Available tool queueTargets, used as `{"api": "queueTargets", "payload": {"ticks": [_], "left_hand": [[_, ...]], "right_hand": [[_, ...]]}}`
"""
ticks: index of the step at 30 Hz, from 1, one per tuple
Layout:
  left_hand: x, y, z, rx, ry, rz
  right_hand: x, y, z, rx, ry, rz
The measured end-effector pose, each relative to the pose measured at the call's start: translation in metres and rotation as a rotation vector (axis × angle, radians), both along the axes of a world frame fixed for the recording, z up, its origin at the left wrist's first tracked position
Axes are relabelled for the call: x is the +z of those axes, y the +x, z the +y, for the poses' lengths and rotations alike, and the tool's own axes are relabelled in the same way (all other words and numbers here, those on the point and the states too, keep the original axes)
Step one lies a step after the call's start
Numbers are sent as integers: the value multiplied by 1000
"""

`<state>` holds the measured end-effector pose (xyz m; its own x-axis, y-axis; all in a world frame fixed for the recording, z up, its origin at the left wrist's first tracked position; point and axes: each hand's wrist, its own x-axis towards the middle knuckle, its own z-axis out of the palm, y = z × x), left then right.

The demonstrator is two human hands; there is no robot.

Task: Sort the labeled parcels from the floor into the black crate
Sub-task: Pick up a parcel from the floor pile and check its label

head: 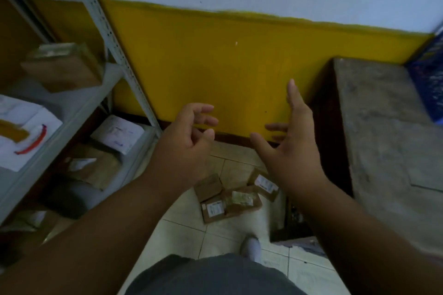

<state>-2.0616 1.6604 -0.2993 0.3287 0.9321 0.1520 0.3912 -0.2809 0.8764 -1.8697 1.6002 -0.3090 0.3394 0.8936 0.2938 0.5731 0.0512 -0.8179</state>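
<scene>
A narrow strip of floor, hemmed in on both sides

The pale tiled floor (191, 235) runs as a corridor between the grey metal shelving rack (100, 31) on the left and the worn grey-topped bench (388, 141) on the right, ending at the yellow-and-white painted wall (227, 67). Both raised hands, the left hand (187, 141) and the right hand (294, 148), hang in open air above the corridor, apart from each other and touching nothing. Below them a cluster of small brown cardboard parcels with white labels (232, 199) lies on the tiles near the wall, open from above. The rack's slanted upright (134, 79) and lower shelf edge crowd the left side; the bench's dark side crowds the right. A grey shoe (251, 246) stands on the tiles just short of the parcels.
</scene>
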Motion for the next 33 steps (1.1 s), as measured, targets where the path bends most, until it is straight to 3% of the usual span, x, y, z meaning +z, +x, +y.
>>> {"api": "queueTargets", "payload": {"ticks": [3,9,18,24,30,33], "left_hand": [[-3,27,31,-21,8,38],[-33,56,100,-115,-11,106],[-108,118,227,-493,-156,183],[-246,193,263,-604,-243,193],[-445,219,259,-554,-370,313],[-539,225,252,-571,-378,422]], "right_hand": [[-3,18,42,-1,3,-13],[-40,36,97,-63,-89,137],[-126,53,150,-496,-248,245],[-255,75,189,-680,-280,340],[-444,98,193,-809,-477,437],[-541,110,185,-805,-635,379]]}}
